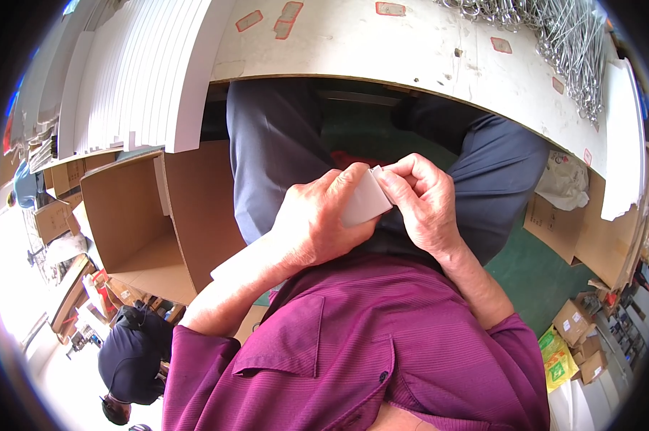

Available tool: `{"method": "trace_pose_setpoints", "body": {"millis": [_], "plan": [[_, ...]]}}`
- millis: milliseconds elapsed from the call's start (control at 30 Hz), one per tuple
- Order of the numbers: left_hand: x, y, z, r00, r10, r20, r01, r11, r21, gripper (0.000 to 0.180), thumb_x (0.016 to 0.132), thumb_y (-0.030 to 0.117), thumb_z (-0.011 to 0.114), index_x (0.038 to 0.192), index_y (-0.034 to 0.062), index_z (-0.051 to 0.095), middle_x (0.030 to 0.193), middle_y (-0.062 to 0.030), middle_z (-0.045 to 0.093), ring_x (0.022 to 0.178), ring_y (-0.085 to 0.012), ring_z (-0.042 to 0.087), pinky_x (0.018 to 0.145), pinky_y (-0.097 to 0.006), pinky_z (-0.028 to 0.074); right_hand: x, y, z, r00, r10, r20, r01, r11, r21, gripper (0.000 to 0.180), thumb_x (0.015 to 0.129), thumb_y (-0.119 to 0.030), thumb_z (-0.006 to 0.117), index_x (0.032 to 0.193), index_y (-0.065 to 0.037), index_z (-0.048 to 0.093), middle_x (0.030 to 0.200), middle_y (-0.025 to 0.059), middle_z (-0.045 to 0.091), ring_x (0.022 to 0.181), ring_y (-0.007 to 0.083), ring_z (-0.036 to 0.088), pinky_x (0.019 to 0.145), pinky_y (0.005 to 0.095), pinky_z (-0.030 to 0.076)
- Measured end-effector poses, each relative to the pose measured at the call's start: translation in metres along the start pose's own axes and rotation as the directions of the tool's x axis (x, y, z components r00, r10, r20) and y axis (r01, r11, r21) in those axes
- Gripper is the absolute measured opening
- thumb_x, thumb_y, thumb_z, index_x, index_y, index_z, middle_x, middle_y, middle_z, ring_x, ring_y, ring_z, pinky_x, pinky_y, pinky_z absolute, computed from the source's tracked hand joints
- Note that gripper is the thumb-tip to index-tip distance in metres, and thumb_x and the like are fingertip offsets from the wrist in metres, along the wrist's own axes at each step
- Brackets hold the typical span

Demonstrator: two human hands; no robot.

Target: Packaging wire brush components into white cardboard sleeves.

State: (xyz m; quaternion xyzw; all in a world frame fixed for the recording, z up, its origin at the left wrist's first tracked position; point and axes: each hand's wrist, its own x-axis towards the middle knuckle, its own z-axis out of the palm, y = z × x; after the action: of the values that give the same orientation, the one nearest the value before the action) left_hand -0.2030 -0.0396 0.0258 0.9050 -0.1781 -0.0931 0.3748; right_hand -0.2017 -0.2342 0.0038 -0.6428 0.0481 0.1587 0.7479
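The left hand is wrapped around a white piece, holding it over the dark trousers, short of the table; the right hand pinches its end between thumb and forefinger. With nothing but these 2 grips visibly supporting it, the piece could slip toward the green floor if the left hand slackened while the right pulled; too much thumb pressure might crease the thin edge. I see no writing on the white piece. The red-edged labels on the table look worn and illegible; a yellow bag carries green printing, too small to read.
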Motion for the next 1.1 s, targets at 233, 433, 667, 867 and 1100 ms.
{"method": "trace_pose_setpoints", "body": {"millis": [233,433,667,867,1100], "plan": [[-0.001,0.001,0.001,1.000,-0.002,-0.005,0.002,1.000,0.023,0.064,0.073,0.016,0.089,0.129,0.0030,0.061,0.096,-0.0172,0.073,0.082,-0.0369,0.075,0.070,-0.044,0.064,-0.004,-0.003,0.006,0.982,-0.190,-0.007,0.182,0.953,-0.243,0.013,0.102,-0.009,0.070,0.102,0.003,0.068,0.084,0.0070,0.075,0.078,0.0064,0.069,0.068,0.0245,0.054],[0.000,-0.004,-0.002,0.993,-0.053,-0.102,0.052,0.999,-0.013,0.065,0.072,0.014,0.087,0.130,0.0013,0.060,0.103,-0.0195,0.073,0.086,-0.0373,0.076,0.072,-0.043,0.064,-0.008,0.004,0.011,0.961,-0.265,0.078,0.276,0.922,-0.272,0.041,0.100,-0.017,0.074,0.134,0.004,0.065,0.111,0.0204,0.078,0.096,0.0246,0.078,0.081,0.0326,0.060],[-0.005,-0.008,-0.003,0.994,-0.023,-0.109,0.020,0.999,-0.029,0.066,0.072,0.015,0.088,0.130,0.0014,0.060,0.102,-0.0192,0.073,0.086,-0.0373,0.075,0.072,-0.043,0.063,-0.009,0.006,0.018,0.898,-0.413,0.151,0.439,0.821,-0.366,0.052,0.100,-0.012,0.072,0.146,0.004,0.056,0.108,0.0239,0.077,0.093,0.0289,0.079,0.079,0.0342,0.061],[-0.005,-0.009,-0.005,0.993,-0.030,-0.112,0.026,0.999,-0.037,0.067,0.078,0.024,0.085,0.135,0.0030,0.057,0.099,-0.0188,0.071,0.085,-0.0387,0.075,0.072,-0.046,0.063,-0.009,0.004,0.024,0.901,-0.402,0.162,0.434,0.832,-0.346,0.054,0.099,-0.011,0.073,0.148,0.003,0.055,0.094,0.0233,0.076,0.082,0.0297,0.079,0.072,0.0351,0.060],[-0.008,-0.014,-0.004,0.987,-0.063,-0.147,0.054,0.996,-0.064,0.064,0.078,0.025,0.085,0.132,0.0025,0.058,0.104,-0.0202,0.072,0.091,-0.0402,0.074,0.077,-0.047,0.062,-0.004,0.001,0.028,0.969,-0.228,0.097,0.245,0.944,-0.223,0.041,0.101,-0.009,0.071,0.139,0.005,0.063,0.110,0.0201,0.077,0.094,0.0172,0.075,0.079,0.0303,0.059]]}}
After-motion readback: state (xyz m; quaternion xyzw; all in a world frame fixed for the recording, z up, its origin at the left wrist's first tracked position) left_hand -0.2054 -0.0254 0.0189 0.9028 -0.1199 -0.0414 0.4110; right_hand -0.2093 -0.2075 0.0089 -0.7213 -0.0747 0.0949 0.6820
